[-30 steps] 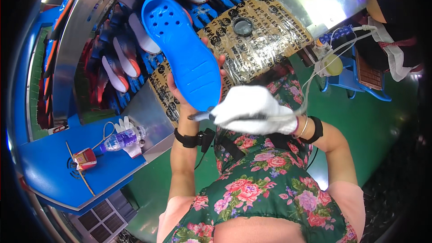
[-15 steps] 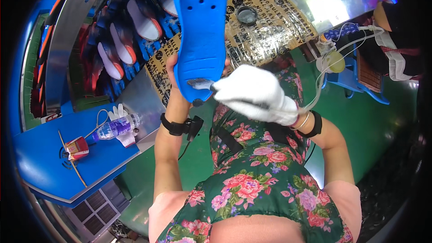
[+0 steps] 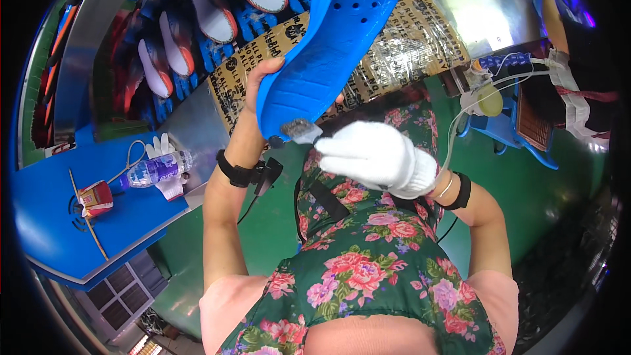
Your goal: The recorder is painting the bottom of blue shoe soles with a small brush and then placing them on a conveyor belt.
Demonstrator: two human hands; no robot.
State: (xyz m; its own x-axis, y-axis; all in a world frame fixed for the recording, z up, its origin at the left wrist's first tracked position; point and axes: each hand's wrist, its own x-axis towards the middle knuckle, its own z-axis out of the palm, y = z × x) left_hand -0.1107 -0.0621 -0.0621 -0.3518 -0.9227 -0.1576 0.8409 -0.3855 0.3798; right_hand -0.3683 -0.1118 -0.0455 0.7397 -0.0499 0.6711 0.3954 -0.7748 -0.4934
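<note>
While the left hand (image 3: 263, 82) grips a blue shoe sole (image 3: 328, 46) by its edge, fingers curled round the heel end, the sole stands tilted up above the person's chest, its ridged underside facing the camera and its holed end pointing up and right. The right hand (image 3: 378, 158), in a white glove, is closed on a small brush (image 3: 299, 130) whose bristles touch the sole's lower end. Behind the sole lies a taped cardboard sheet (image 3: 407, 46) on a metal table (image 3: 486, 6). Further left, white soles (image 3: 213, 16) rest on a blue rack. On the blue bench (image 3: 52, 223) lie a plastic bottle (image 3: 154, 169) and a small red box (image 3: 95, 198).
</note>
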